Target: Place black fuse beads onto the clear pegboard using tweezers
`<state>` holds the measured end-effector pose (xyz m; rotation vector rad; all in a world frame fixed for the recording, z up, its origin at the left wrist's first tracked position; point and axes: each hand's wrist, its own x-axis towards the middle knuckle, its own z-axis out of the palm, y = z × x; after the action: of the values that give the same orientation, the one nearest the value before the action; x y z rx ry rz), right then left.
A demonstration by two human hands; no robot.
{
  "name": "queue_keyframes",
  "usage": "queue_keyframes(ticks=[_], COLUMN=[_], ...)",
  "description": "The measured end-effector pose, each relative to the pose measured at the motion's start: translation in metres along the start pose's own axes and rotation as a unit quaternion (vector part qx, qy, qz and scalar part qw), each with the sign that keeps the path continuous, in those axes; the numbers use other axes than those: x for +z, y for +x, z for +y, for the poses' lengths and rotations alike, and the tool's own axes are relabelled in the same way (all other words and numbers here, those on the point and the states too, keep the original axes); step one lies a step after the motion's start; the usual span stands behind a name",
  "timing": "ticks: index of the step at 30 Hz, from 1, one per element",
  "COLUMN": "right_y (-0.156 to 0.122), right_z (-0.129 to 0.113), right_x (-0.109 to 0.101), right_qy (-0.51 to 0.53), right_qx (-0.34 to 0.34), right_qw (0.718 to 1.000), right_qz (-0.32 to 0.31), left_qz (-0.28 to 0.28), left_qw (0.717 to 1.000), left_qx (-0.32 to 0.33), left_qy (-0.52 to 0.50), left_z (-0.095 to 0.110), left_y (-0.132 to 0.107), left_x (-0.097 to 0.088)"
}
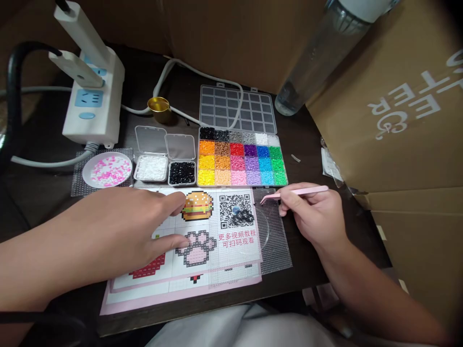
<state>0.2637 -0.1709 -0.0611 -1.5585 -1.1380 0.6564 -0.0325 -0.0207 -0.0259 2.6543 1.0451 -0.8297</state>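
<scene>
My left hand (123,231) lies flat on a pattern sheet (231,236), fingers spread, its fingertips beside the printed hamburger (197,206) and paw (197,246). My right hand (314,217) pinches pink tweezers (294,193), whose tips point left over a clear pegboard (277,241). A small heap of black beads (243,218) sits on the sheet's QR code, just left of the tweezer tips.
Behind the sheet stand a sorted bead box of many colours (241,156) with its lid open, small boxes of white beads (151,167) and black beads (182,172), and a plate of pink and white beads (107,169). A power strip (94,96), gold cap (159,108), bottle (318,58) and cardboard boxes (405,120) surround them.
</scene>
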Motion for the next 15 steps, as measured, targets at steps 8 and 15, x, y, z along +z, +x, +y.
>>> queue_keyframes(ticks=[8, 15], right_y=[-0.012, -0.012], right_z=[-0.011, -0.020], right_x=[0.007, 0.017], right_qy=[0.009, -0.027], right_qx=[-0.098, -0.175], right_qw=[0.993, 0.973], right_qz=[-0.065, -0.145], left_qz=[-0.010, 0.017], left_qw=[0.999, 0.999], left_qx=[-0.007, 0.000], left_qy=[-0.035, -0.049], left_z=[0.005, 0.005], left_y=[0.000, -0.003], left_x=[-0.006, -0.007])
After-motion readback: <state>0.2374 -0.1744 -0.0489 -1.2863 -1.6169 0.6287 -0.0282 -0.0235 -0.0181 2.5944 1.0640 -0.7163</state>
